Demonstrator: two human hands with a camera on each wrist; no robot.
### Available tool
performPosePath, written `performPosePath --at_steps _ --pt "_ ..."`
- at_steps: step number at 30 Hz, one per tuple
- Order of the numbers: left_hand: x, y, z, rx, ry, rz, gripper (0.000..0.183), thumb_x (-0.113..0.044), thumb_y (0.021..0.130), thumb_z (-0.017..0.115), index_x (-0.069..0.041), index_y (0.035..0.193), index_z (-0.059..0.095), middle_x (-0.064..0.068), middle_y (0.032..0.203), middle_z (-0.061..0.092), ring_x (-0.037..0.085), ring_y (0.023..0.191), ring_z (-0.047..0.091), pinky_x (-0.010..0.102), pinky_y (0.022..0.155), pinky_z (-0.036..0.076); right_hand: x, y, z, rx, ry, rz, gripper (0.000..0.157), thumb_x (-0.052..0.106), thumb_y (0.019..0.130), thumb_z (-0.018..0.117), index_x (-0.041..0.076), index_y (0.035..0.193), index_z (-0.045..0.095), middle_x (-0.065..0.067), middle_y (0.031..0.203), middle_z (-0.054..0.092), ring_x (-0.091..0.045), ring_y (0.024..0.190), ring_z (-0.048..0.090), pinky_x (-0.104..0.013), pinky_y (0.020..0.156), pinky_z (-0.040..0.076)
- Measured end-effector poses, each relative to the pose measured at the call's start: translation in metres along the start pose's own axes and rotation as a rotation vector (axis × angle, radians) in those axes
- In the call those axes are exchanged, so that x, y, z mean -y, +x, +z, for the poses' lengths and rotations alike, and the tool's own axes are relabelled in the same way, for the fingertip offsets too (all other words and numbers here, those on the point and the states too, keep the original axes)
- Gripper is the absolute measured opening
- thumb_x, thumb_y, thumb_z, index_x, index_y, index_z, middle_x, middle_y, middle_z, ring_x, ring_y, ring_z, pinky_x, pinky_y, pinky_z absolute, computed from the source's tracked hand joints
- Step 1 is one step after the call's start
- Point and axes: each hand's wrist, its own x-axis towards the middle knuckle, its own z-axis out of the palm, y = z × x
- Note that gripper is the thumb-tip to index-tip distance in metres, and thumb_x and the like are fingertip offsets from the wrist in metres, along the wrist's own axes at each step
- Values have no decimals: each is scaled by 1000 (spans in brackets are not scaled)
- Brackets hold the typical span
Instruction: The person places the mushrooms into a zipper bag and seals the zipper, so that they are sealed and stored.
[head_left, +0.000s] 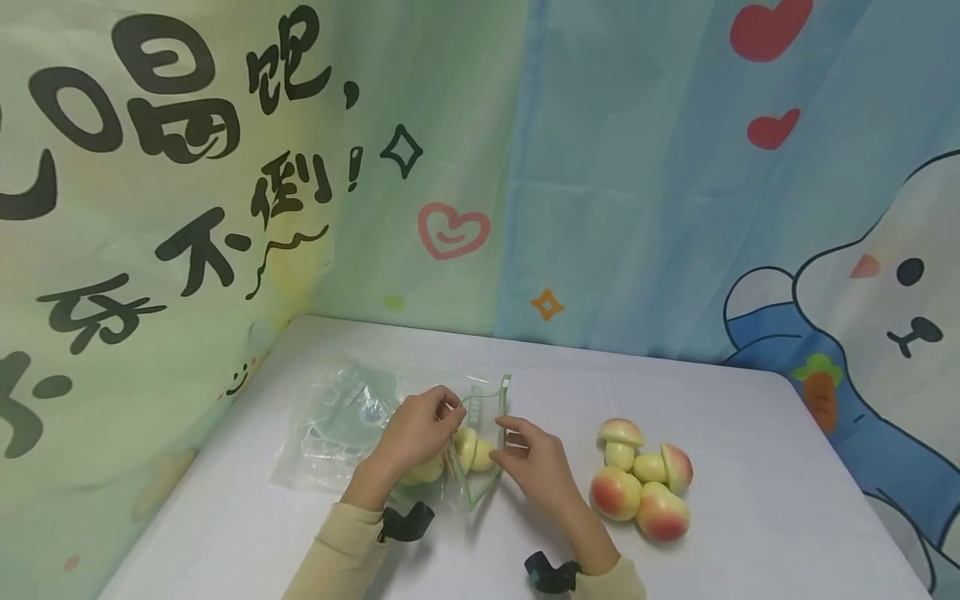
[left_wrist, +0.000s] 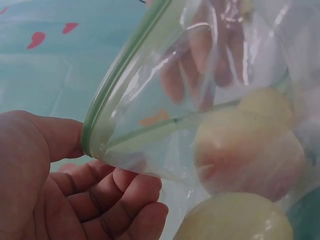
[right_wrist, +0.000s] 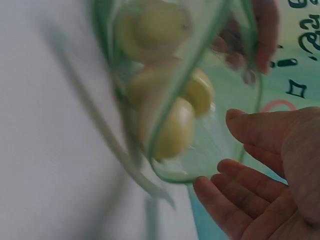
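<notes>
A clear zip bag (head_left: 480,408) with a green zip edge gapes between the two hands. Inside lie yellow toy mushrooms (right_wrist: 172,125) with reddish caps, also visible through the plastic in the left wrist view. My left hand (head_left: 416,429) pinches the bag's green edge between thumb and fingers, as the left wrist view (left_wrist: 90,200) shows. On the other side of the mouth, my right hand (head_left: 536,458) has its fingers spread and loosely bent, with nothing between thumb and fingers in the right wrist view (right_wrist: 270,170). Its fingertips are close to the rim; whether they touch is unclear.
Several toy mushrooms (head_left: 641,483) with red-tinged caps sit clustered on the white table (head_left: 765,467), right of the hands. Flat clear plastic packaging with a pale green print (head_left: 348,412) lies on the left. A printed curtain (head_left: 615,183) stands behind the table.
</notes>
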Motion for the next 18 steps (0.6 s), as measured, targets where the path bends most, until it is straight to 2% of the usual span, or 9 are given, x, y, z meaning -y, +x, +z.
performPosePath --at_steps 6,14,18 --pt "0 0 0 -10 3 11 17 -26 96 60 -10 101 65 -5 72 59 11 58 51 29 55 43 -1 1 -39 -56 -35 65 42 10 83 77 11 123 65 -5 123 66 -31 109 65 -37 88 53" --pt "1 0 1 0 8 4 17 -28 95 60 -12 100 65 -5 76 61 10 64 54 30 59 44 -11 -8 -103 -168 -109 145 40 24 90 72 15 127 61 -4 128 64 -24 115 61 -34 92 51" --pt "1 -1 0 0 6 4 16 -27 95 60 -13 100 65 -5 78 62 10 66 55 30 60 45 -14 -13 -122 -164 -145 234 45 33 93 66 16 134 56 -6 134 60 -28 120 57 -44 98 47"
